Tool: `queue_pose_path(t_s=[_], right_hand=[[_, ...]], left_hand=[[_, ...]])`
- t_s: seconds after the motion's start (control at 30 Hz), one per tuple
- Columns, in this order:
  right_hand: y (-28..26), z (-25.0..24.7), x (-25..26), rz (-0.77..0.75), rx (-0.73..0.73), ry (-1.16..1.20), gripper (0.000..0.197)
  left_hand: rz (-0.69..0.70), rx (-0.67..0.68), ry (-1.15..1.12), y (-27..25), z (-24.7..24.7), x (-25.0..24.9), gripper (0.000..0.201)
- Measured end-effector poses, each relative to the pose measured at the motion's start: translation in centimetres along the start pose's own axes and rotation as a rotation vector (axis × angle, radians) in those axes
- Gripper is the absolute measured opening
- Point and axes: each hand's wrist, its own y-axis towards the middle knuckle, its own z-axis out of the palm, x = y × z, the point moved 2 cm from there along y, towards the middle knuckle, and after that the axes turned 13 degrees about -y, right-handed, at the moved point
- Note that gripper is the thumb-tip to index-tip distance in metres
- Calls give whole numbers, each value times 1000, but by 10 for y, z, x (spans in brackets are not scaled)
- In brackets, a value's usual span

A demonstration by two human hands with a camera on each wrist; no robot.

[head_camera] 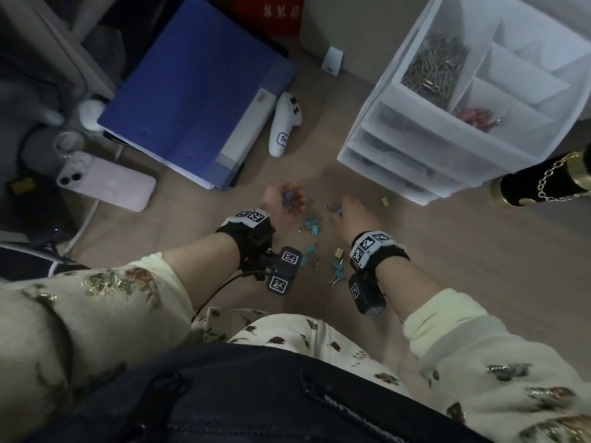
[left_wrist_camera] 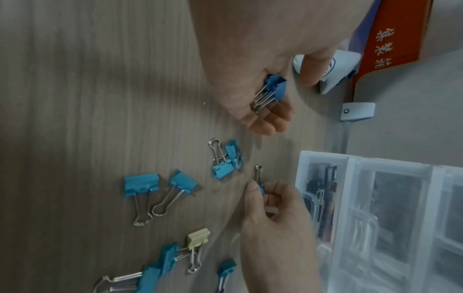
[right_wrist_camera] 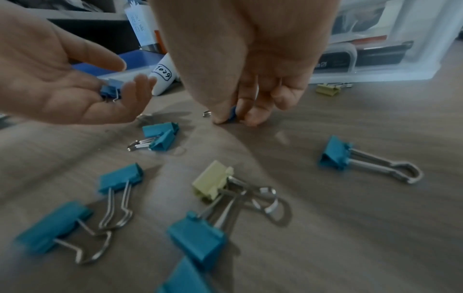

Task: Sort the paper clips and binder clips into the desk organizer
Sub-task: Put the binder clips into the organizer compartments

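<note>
left hand (head_camera: 283, 199): palm up, grip cupped round small blue clips (left_wrist_camera: 274, 87) | right hand (head_camera: 350, 215): grip narrow, pinching blue binder clip (left_wrist_camera: 261, 189) on desk (head_camera: 447, 266), handle pointing toward left hand | desk organizer (head_camera: 412, 164): beyond, right-hand side, nearer right hand

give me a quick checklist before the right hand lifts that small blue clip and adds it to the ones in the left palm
1. Right hand grips the small blue clip at the desk surface: ok, thumb and fingers pinch its body.
2. Left hand ready to receive: ok, palm up and cupped, already holding blue clips.
3. Path between the hands: ok, only two teal clips lie low on the desk below it.
4. Room left in the left palm: cannot tell.
5. Organizer within reach: ok, beside the right hand; top compartments open.
6. Clips left to sort: not ok, teal and yellow ones remain on the desk.
</note>
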Motion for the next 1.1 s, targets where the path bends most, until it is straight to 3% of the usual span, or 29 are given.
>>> queue_pose_path(t_s=[0.17,0.4,0.47,0.57,0.87,1.1], right_hand=[[-13,-2,-3,20,-53,36,30],[-41,-29,18,-165,-233,277,28],[-48,-34,23,-217,-254,285,27],[-59,-40,22,-253,-320,272,26],[-82,-87,-66,-86,-574,374,21],[-93,-141,-132,46,-822,250,22]], left_hand=[[-7,3,20,-7,2,5,34],[63,78,187,-26,12,17,26],[29,162,268,-28,14,23,25],[25,146,304,-33,20,24,20],[29,182,562,-69,71,8,23],[37,436,569,-104,140,14,18]])
